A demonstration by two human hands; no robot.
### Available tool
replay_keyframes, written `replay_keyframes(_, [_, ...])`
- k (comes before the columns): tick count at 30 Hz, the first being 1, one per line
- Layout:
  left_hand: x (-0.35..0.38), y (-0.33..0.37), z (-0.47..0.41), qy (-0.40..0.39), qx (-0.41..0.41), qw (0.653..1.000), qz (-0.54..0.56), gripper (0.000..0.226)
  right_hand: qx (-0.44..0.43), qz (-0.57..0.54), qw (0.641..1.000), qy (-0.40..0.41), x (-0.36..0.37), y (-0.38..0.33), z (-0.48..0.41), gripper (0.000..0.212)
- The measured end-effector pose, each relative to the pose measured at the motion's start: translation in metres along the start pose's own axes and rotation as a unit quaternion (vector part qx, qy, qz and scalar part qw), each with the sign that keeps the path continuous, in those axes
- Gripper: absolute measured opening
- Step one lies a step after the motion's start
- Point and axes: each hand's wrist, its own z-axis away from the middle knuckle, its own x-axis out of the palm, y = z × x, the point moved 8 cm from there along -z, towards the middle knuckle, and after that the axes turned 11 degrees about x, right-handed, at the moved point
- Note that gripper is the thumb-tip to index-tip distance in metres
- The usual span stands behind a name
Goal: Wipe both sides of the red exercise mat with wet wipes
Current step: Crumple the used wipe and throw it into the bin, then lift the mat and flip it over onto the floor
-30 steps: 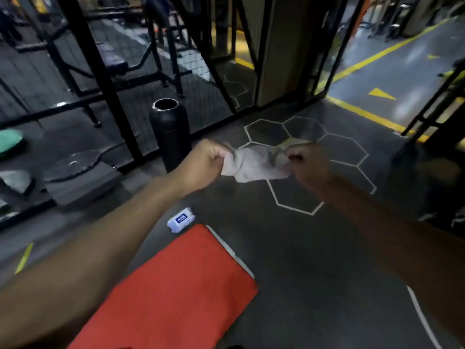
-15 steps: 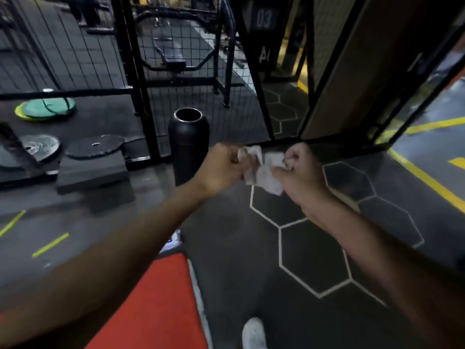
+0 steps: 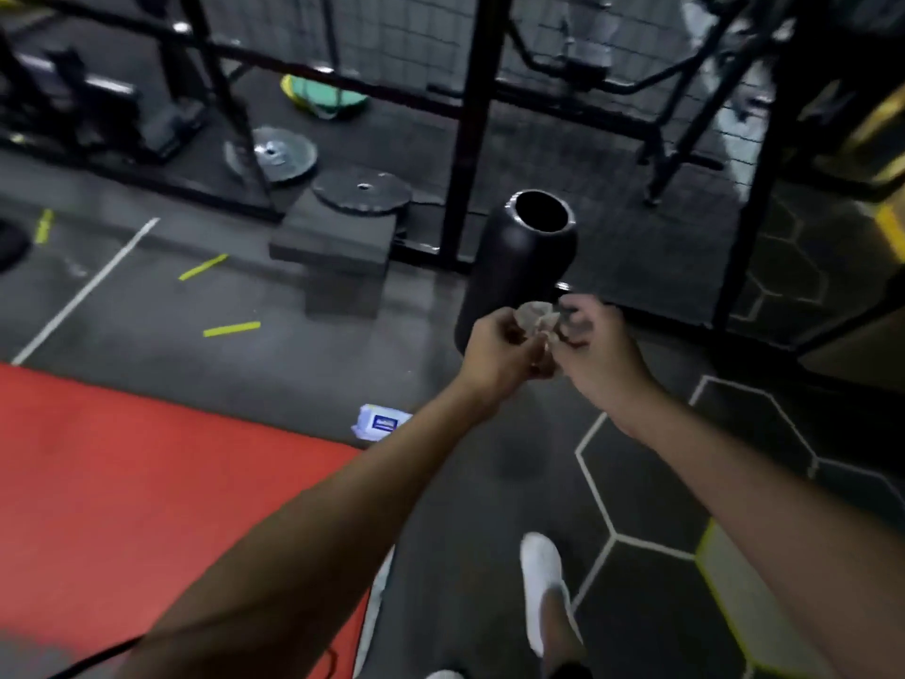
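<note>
Wipe handling at the bin, read left to right. The left hand (image 3: 494,355) and the right hand (image 3: 595,357) meet at mid-frame, fingers of both curled inward and pinching a used wet wipe (image 3: 537,322) between them. A second ago this wipe hung stretched as an open sheet between the two hands; half a second ago it was bunched; it is now a small grey wad, and the hands have come up against the near side of the black cylindrical bin (image 3: 519,257), whose open mouth lies just beyond them. The balling-up suggests that one wiping pass is over and the wipe is about to be discarded; whether both faces of the mat are done cannot be told. The red exercise mat (image 3: 147,482) lies flat on the dark floor at near left, well apart from the hands. Its upper face is matt red with faint darker patches, possibly damp or shadow, and a pale edge shows along its near right side; the underside is hidden. The wet-wipe pack (image 3: 379,423), white with a blue label, rests on the floor just beside the mat's far right corner, partly behind the left forearm. At near right, a white shoe (image 3: 541,580) stands beside white hexagon floor markings (image 3: 595,487).
</note>
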Motion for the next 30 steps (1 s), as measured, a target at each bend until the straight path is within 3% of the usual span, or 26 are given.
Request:
replay_keyframes(2, [-0.022, -0.012, -0.035, 0.05, -0.006, 0.999, -0.012, 0.01, -0.007, 0.027, 0.999, -0.041, 0.031, 0.0, -0.051, 0.046])
replay_keyframes(5, [-0.058, -0.048, -0.085, 0.088, -0.045, 0.995, 0.003, 0.005, -0.009, 0.082, 0.991, -0.106, 0.097, 0.013, -0.126, 0.024])
replay_keyframes(8, [-0.111, -0.112, -0.138, 0.167, -0.138, 0.976, -0.002, 0.03, 0.004, 0.119, 0.978, -0.169, 0.183, 0.035, -0.193, 0.016])
replay_keyframes(12, [-0.178, -0.226, -0.191, 0.281, -0.229, 0.932, 0.0, 0.005, 0.045, 0.15, 0.957, -0.245, 0.302, 0.097, -0.277, 0.017])
replay_keyframes(15, [-0.202, -0.311, -0.234, 0.287, -0.268, 0.918, 0.057, 0.019, 0.057, 0.174, 0.949, -0.257, 0.367, 0.143, -0.336, 0.02])
replay_keyframes(19, [-0.234, -0.383, -0.272, 0.358, -0.271, 0.888, 0.098, 0.03, 0.08, 0.175, 0.963, -0.19, 0.418, 0.187, -0.402, 0.031])
replay_keyframes(22, [-0.257, -0.416, -0.264, 0.374, -0.294, 0.877, 0.068, 0.029, 0.103, 0.184, 0.961, -0.178, 0.442, 0.214, -0.414, 0.032])
replay_keyframes(30, [-0.317, -0.458, -0.14, 0.403, -0.319, 0.858, 0.018, 0.017, 0.13, 0.242, 0.908, -0.316, 0.517, 0.271, -0.293, 0.026])
